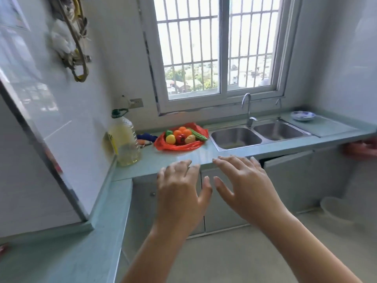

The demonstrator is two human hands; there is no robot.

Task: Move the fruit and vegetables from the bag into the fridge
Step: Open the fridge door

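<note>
Both hands reach forward palm down, left hand and right hand side by side, fingers spread and empty, short of the red bag of fruit on the surface

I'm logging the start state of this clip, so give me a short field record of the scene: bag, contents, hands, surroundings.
bag: red plastic bag, open, lying on the counter left of the sink
contents: orange, yellow, red and green produce piled inside
left hand: empty, fingers spread, in the air before the counter edge
right hand: empty, fingers spread, beside the left
nearby: oil bottle left of the bag
</note>
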